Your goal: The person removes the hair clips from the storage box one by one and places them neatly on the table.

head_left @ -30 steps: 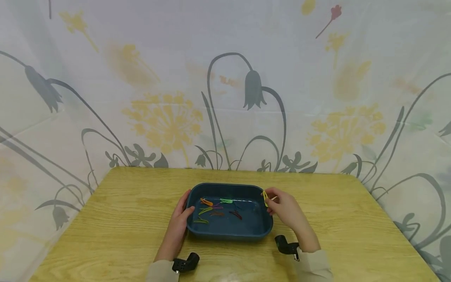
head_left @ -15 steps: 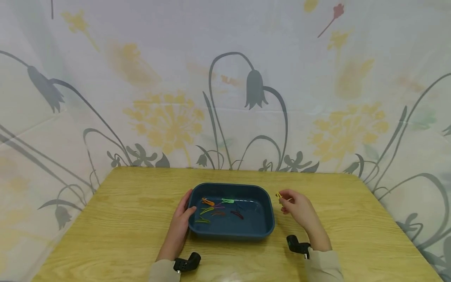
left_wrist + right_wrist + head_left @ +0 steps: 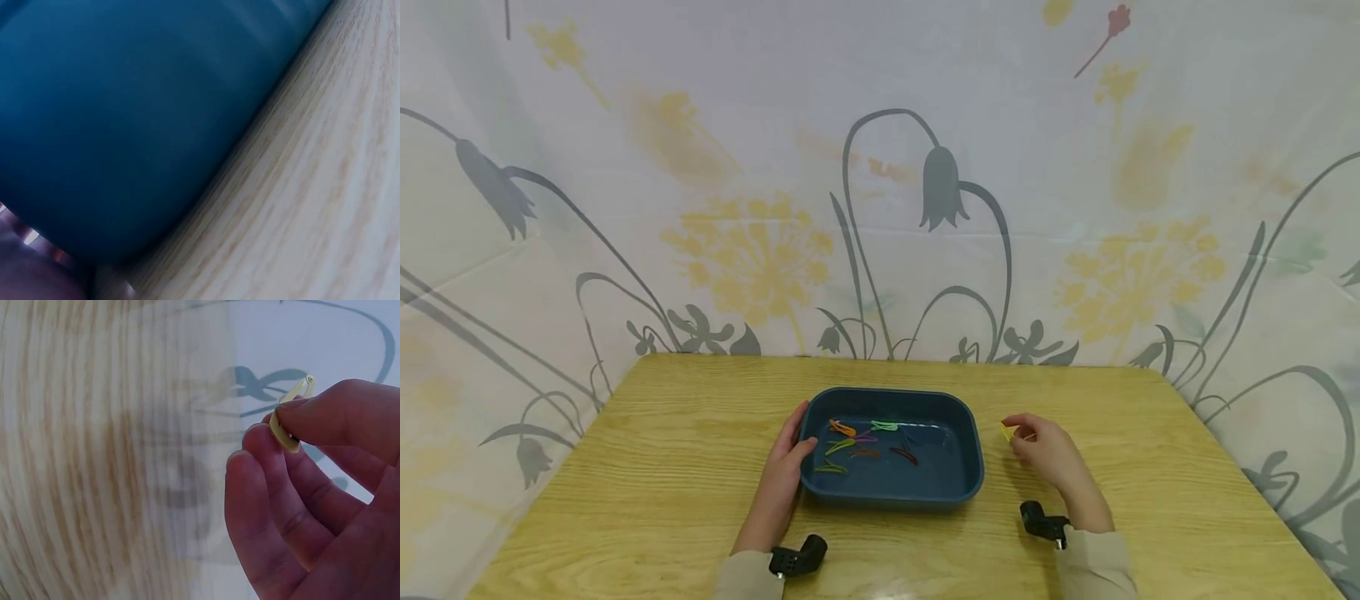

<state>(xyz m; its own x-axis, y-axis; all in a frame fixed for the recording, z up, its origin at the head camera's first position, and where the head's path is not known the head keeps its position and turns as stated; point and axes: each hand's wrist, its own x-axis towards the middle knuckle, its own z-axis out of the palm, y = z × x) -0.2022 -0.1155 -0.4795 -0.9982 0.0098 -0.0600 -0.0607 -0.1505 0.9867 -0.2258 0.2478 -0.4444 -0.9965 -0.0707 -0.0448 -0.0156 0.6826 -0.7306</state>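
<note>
Head view shows a small yellow hair clip (image 3: 1007, 431) pinched at the fingertips of the right hand (image 3: 1051, 454), which sits low over the worktop (image 3: 1150, 500) just to the right of the blue tray (image 3: 891, 492), apart from its rim. Right wrist view has the yellow hair clip (image 3: 286, 419) squeezed between thumb and forefinger, the other fingers (image 3: 256, 506) curled loosely beneath it. That forearm runs back toward the near edge, sleeve at the wrist. On the other side, the left hand (image 3: 782, 471) lies along the tray's left wall, fingers curled round the rim with the thumb over its edge. Several coloured clips (image 3: 865, 442) lie scattered on the tray floor.
</note>
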